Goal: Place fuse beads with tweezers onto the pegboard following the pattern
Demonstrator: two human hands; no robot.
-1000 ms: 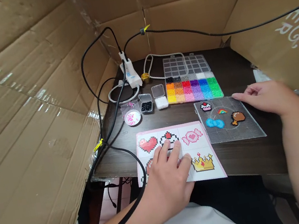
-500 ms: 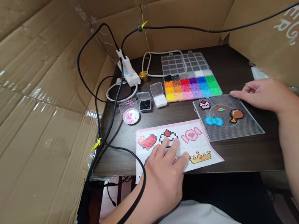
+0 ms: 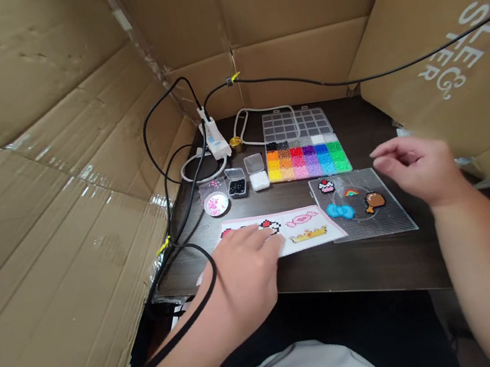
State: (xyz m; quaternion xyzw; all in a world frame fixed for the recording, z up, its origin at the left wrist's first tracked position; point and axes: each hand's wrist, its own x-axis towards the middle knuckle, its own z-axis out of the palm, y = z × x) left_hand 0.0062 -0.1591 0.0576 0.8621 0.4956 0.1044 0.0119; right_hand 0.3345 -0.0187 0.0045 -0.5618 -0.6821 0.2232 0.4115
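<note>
My left hand (image 3: pixel 247 265) lies over the left part of a pattern sheet (image 3: pixel 291 246), fingers stretched across it. Pixel pictures of a pink candy and a gold crown show on the sheet; others are partly covered by my fingers. The sheet's right end overlaps the near left corner of a clear pegboard (image 3: pixel 393 214). On that board sit a cupcake (image 3: pixel 326 186), a rainbow (image 3: pixel 350 192), a blue bow (image 3: pixel 339 211) and a brown drumstick (image 3: pixel 374 201), all of beads. Beyond the board's right side, my right hand (image 3: pixel 417 166) is curled, thumb near forefinger, nothing visible in it.
Behind stands an open compartment box (image 3: pixel 307 160) of coloured beads. Left of it are small boxes of white beads (image 3: pixel 260 181) and black beads (image 3: pixel 238 188), plus a dish (image 3: pixel 218 212) with pink beads. A black cable (image 3: pixel 213 271) crosses over my left forearm. Cardboard walls surround the table.
My right hand has come away from the pegboard's far right corner. Under my left hand the sheet has shifted, its near edge now farther from the table edge and its right end over the board.
</note>
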